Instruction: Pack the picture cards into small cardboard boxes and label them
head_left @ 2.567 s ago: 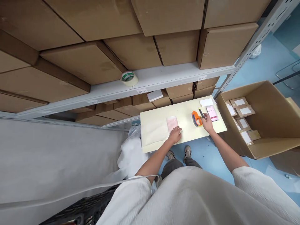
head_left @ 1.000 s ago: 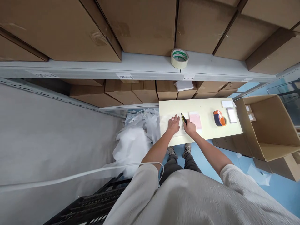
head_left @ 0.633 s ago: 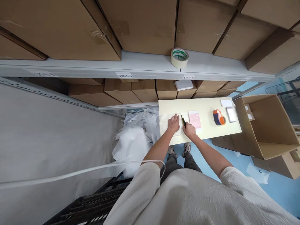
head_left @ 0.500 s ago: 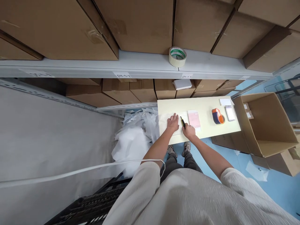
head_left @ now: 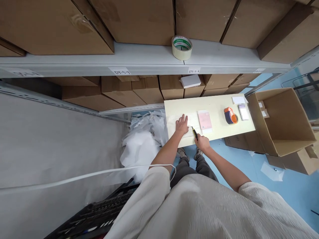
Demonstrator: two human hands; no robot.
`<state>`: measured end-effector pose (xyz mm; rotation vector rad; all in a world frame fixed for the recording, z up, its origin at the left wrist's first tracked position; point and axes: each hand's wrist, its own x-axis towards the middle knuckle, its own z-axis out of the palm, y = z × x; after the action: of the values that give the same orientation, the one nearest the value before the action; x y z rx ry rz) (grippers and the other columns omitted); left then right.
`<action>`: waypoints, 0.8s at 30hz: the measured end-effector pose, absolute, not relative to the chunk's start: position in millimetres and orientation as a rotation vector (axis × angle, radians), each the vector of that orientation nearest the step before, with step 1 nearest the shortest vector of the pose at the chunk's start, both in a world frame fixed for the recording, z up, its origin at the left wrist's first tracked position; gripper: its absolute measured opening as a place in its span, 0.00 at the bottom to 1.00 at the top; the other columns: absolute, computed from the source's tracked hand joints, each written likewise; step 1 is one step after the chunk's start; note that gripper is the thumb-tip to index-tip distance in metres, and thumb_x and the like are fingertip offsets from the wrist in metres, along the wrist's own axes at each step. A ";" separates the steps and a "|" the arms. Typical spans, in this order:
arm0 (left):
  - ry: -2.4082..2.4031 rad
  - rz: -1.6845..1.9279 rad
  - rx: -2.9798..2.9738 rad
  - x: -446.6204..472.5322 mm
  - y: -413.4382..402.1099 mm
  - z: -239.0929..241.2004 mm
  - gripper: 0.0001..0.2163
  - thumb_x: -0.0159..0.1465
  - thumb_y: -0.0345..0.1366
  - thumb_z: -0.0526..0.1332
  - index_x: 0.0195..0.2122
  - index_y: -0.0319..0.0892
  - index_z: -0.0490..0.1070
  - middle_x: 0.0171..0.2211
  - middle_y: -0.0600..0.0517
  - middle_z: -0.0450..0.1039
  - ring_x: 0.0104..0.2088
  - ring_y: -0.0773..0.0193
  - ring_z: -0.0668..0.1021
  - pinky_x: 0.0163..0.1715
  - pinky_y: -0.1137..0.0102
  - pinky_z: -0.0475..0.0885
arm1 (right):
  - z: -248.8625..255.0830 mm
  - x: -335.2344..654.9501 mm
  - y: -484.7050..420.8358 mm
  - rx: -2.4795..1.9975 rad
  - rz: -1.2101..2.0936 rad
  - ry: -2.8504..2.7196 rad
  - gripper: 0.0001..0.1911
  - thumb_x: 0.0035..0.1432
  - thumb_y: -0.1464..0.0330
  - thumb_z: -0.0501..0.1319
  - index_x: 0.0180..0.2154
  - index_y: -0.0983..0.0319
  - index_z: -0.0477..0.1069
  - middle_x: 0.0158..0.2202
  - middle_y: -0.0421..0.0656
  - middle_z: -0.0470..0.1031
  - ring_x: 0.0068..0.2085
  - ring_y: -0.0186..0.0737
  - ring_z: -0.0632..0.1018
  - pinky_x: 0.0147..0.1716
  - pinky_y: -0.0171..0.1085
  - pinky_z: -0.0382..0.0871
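Note:
My left hand [head_left: 182, 125] lies with fingers spread on a thin whitish sheet [head_left: 171, 123] on the pale yellow tabletop [head_left: 219, 131]. My right hand [head_left: 202, 143] is wrapped round a black and yellow utility knife [head_left: 194, 132] near the table's front edge. The knife's tip points away from me, toward the sheet beside my left hand; whether it touches the sheet I cannot tell. Just right of the knife lies a flat pink item [head_left: 205, 120] on a white backing. Farther right stands an orange and dark blue tape dispenser [head_left: 230, 116].
White cards [head_left: 238, 100] lie at the table's far right corner. A large open carton [head_left: 289, 126] stands right of the table. Crumpled white wrapping [head_left: 139, 151] is heaped at the left. Above runs a grey shelf [head_left: 149, 59] with cartons and a tape roll [head_left: 181, 49]. A white cable [head_left: 87, 175] crosses my left arm.
My right hand with the knife has drawn back toward the table's front edge. My left hand stays on the sheet with its fingers now more spread. The camera view has shifted slightly.

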<state>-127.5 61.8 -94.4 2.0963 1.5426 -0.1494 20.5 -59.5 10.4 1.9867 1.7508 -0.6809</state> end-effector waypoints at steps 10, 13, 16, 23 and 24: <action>1.685 -0.046 2.087 -118.0 31.6 -73.2 0.15 0.75 0.35 0.58 0.60 0.41 0.71 0.61 0.35 0.71 0.64 0.43 0.71 0.63 0.53 0.67 | 23.1 25.4 -85.6 1.953 -0.724 1.756 0.19 0.78 0.62 0.50 0.59 0.64 0.72 0.49 0.58 0.83 0.52 0.55 0.85 0.49 0.43 0.73; 1.672 -0.037 2.093 -117.1 23.8 -70.5 0.15 0.75 0.36 0.56 0.61 0.42 0.71 0.61 0.36 0.71 0.64 0.44 0.71 0.63 0.54 0.68 | 22.3 29.6 -90.6 1.931 -0.722 1.780 0.18 0.79 0.63 0.51 0.59 0.64 0.72 0.49 0.58 0.83 0.52 0.54 0.85 0.50 0.43 0.73; 1.618 -0.065 2.117 -120.4 12.5 -70.6 0.23 0.72 0.41 0.62 0.66 0.42 0.67 0.68 0.37 0.67 0.69 0.43 0.68 0.66 0.54 0.66 | 22.9 33.4 -95.7 1.907 -0.720 1.804 0.18 0.78 0.63 0.51 0.58 0.65 0.72 0.49 0.59 0.83 0.52 0.54 0.85 0.51 0.44 0.73; 1.543 -0.166 2.105 -124.5 -5.1 -82.4 0.39 0.69 0.41 0.67 0.77 0.41 0.54 0.81 0.38 0.47 0.79 0.45 0.54 0.76 0.56 0.52 | 23.8 41.5 -114.7 1.876 -0.703 1.829 0.19 0.78 0.62 0.50 0.58 0.63 0.73 0.50 0.58 0.83 0.53 0.55 0.85 0.50 0.44 0.74; 1.543 -0.163 2.096 -123.9 -5.3 -84.8 0.39 0.69 0.40 0.67 0.78 0.41 0.53 0.81 0.38 0.47 0.80 0.45 0.53 0.77 0.56 0.51 | 23.4 42.9 -117.5 1.883 -0.708 1.832 0.19 0.78 0.62 0.50 0.58 0.63 0.73 0.50 0.58 0.83 0.53 0.55 0.85 0.50 0.44 0.73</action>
<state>-123.9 -5.3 -84.8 2.0962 1.5431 -0.1629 42.9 -117.5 23.4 1.8833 1.8315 -0.7076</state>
